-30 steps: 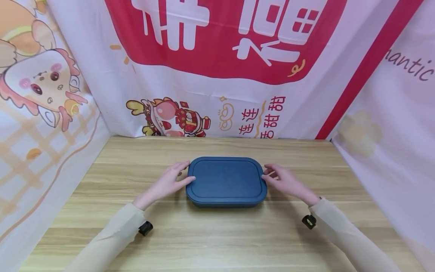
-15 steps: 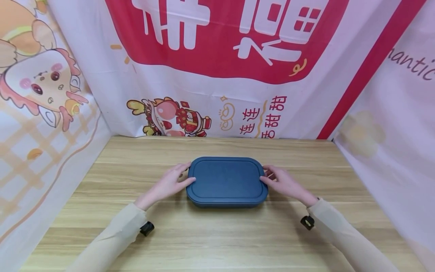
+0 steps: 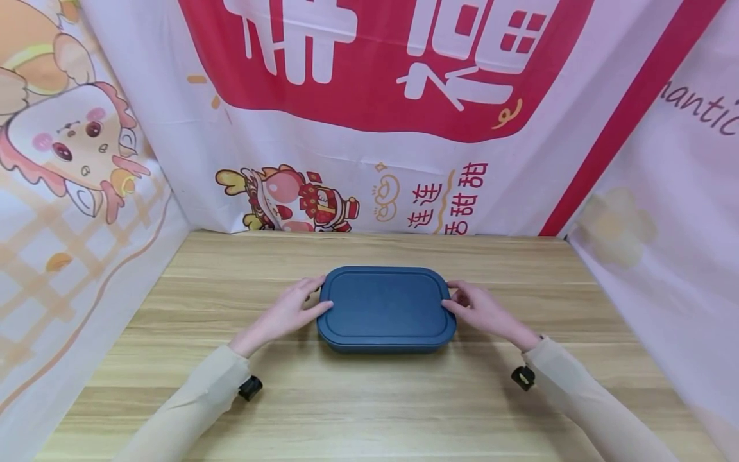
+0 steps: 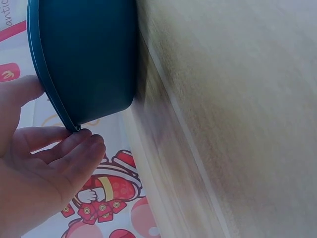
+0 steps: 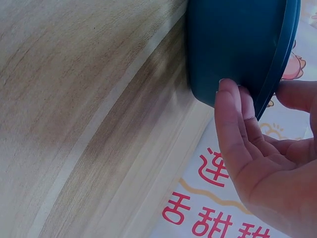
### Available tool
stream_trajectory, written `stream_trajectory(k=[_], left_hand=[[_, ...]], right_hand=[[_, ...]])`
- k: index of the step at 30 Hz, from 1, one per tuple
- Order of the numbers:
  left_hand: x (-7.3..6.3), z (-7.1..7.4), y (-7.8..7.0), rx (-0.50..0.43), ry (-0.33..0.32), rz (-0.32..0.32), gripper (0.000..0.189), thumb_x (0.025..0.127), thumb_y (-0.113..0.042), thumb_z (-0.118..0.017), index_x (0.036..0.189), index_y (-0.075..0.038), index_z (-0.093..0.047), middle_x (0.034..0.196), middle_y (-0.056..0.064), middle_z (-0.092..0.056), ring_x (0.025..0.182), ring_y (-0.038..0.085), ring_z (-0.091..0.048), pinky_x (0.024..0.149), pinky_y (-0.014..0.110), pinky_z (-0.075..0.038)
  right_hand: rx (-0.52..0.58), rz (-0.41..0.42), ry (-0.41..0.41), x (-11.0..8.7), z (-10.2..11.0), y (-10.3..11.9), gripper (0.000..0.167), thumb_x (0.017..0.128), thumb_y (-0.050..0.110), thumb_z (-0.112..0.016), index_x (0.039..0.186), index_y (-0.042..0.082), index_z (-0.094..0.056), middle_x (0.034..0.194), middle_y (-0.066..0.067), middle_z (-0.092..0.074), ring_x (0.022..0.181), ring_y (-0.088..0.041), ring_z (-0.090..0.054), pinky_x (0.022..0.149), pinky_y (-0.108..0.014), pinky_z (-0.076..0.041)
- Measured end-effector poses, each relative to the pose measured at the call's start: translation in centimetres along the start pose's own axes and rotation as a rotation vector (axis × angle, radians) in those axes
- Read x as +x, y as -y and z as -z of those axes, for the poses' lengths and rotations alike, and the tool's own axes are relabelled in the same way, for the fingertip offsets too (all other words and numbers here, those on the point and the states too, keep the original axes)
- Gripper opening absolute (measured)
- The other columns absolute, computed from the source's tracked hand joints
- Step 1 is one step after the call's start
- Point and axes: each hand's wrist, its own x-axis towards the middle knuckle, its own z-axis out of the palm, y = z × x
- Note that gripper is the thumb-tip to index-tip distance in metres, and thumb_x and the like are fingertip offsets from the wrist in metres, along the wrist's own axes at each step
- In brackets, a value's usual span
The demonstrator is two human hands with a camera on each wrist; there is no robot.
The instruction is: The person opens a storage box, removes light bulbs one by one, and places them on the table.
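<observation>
Head: left hand (image 3: 288, 311), right hand (image 3: 480, 310) grip blue box (image 3: 385, 305)

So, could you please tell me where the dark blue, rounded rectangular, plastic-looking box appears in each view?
Head: the dark blue, rounded rectangular, plastic-looking box is below the centre, between the left hand and the right hand.
Left wrist: the box is at the upper left, cut by the top edge.
Right wrist: the box is at the upper right, also cut by the top edge.
Shared landmark: the pale brown wood-grain table top.
</observation>
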Motion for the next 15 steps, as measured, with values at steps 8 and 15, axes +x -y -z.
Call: stream_trajectory(k=[8,15], left_hand=[[0.00,0.10,-0.22,0.002,-0.005,-0.019,0.068,0.096,-0.035,-0.064,0.149,0.002,-0.041,0.137,0.023,-0.056,0.120,0.036,-0.061,0.098,0.050,-0.054],[0.11,0.02,-0.19,-0.026,-0.021,-0.029,0.068,0.095,-0.033,-0.066,0.147,0.004,-0.043,0.122,0.019,-0.061,0.107,0.028,-0.063,0.089,0.041,-0.058]], right_hand=[[-0.008,0.005,0.006,-0.04,0.07,-0.07,0.050,0.098,0.025,-0.063,0.136,-0.005,-0.052,0.086,-0.004,-0.066,0.073,-0.012,-0.057,0.061,-0.021,-0.049],[-0.017,0.010,0.005,-0.06,0.12,0.01,0.049,0.098,0.026,-0.063,0.135,-0.005,-0.052,0.083,-0.004,-0.065,0.069,-0.012,-0.055,0.058,-0.021,-0.046]])
